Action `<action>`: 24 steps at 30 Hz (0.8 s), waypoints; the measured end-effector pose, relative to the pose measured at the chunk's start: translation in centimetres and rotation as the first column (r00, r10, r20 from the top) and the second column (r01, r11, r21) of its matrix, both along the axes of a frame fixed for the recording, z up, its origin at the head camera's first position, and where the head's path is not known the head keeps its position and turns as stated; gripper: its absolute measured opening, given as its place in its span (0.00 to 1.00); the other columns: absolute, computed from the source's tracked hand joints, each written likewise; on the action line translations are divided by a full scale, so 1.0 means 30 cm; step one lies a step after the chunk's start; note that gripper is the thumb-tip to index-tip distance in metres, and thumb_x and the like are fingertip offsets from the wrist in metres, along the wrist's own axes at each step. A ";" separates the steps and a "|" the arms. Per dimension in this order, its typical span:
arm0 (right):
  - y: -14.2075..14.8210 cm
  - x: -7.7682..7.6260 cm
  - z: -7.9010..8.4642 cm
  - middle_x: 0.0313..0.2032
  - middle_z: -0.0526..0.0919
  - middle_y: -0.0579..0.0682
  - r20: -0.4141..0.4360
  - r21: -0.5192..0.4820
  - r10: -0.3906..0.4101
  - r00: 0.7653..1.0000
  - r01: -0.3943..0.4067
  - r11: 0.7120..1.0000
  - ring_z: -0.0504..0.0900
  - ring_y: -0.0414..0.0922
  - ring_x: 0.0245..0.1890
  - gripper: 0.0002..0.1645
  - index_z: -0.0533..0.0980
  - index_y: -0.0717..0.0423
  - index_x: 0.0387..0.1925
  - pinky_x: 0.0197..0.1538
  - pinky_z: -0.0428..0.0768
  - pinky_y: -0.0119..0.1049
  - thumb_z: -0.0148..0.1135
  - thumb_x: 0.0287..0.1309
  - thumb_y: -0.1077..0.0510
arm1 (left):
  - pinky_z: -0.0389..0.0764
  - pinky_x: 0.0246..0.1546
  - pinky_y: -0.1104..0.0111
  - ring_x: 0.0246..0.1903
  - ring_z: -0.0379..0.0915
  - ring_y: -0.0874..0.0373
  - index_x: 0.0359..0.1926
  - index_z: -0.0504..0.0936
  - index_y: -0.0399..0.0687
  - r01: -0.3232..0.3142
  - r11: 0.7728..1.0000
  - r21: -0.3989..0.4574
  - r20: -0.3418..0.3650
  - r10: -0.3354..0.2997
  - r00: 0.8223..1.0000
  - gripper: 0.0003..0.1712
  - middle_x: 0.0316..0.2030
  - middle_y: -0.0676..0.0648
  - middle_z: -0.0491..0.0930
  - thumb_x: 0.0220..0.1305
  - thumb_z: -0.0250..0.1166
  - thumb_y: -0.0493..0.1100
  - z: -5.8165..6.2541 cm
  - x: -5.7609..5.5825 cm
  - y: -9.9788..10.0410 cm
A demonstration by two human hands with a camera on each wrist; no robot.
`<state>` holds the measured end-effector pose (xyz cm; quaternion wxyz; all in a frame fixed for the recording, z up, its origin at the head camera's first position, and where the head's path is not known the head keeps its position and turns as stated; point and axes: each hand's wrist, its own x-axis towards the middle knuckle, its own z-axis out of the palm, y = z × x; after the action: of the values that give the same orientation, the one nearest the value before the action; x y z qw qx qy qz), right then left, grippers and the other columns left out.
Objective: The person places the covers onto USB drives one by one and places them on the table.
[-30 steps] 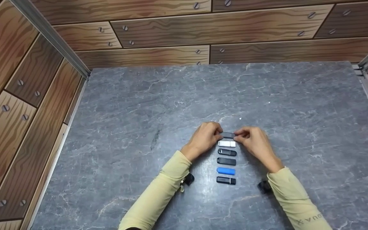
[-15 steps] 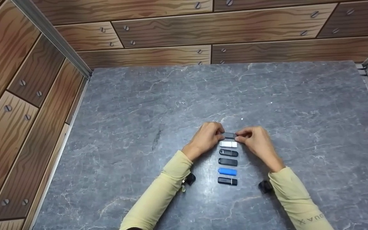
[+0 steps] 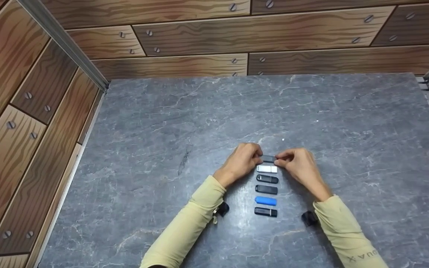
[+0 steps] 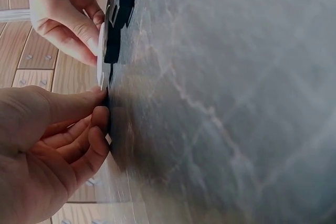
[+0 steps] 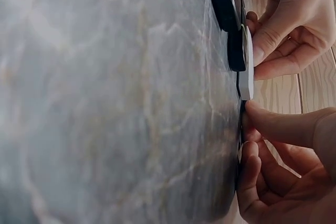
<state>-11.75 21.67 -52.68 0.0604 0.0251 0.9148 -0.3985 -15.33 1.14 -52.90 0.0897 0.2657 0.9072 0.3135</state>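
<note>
A dark grey USB flash drive (image 3: 269,159) lies crosswise at the far end of a column of flash drives. My left hand (image 3: 240,160) pinches its left end between thumb and fingers, and my right hand (image 3: 300,165) pinches the right end. Just below it sits a white flash drive (image 3: 267,169). Nearer to me follow a black one with a rounded end (image 3: 267,179), a plain black one (image 3: 266,190), a blue one (image 3: 266,201) and another black one (image 3: 266,212). In the left wrist view, the fingertips (image 4: 100,114) of the left hand rest right at the tabletop.
The grey marble-patterned tabletop (image 3: 162,111) extends around the column. Walls with a wood-plank print (image 3: 192,37) stand behind and at the left, with metal rails (image 3: 63,44) at the corners. Small white specks (image 3: 283,139) lie beyond the hands.
</note>
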 end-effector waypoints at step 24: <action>0.009 0.012 -0.009 0.43 0.92 0.64 -0.037 -0.016 0.050 0.998 -0.050 0.999 0.83 0.41 0.33 0.11 0.88 0.64 0.45 0.37 0.77 0.26 0.74 0.61 0.65 | 0.83 0.40 0.73 0.34 0.83 0.59 0.48 0.87 0.37 -0.036 0.999 0.037 0.036 0.035 0.999 0.09 0.34 0.44 0.90 0.68 0.70 0.36 0.001 0.018 0.002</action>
<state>-11.40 21.93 -52.96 0.0536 -0.0057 0.9126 -0.4052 -14.79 1.19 -52.87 0.0949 0.2455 0.9040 0.3368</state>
